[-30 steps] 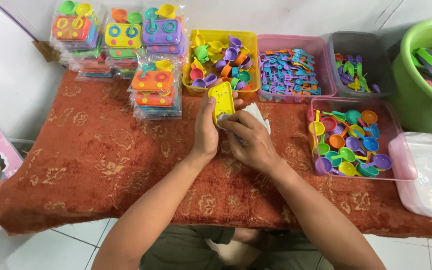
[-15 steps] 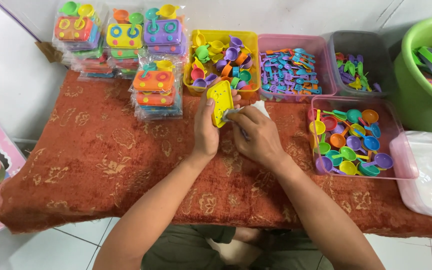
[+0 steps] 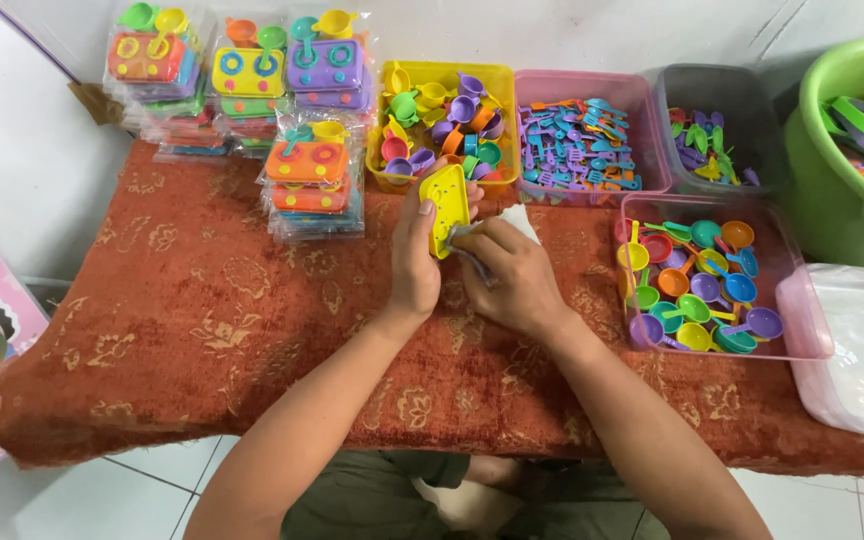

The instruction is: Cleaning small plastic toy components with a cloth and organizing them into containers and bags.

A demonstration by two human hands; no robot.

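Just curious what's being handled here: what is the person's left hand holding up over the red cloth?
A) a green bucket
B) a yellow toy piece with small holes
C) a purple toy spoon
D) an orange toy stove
B: the left hand grips a flat yellow toy piece dotted with small holes, while the right hand holds a clear plastic bag beside it.

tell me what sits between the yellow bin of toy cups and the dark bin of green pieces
In the head view, a pink bin of purple and blue toy utensils sits between the yellow bin and the dark bin.
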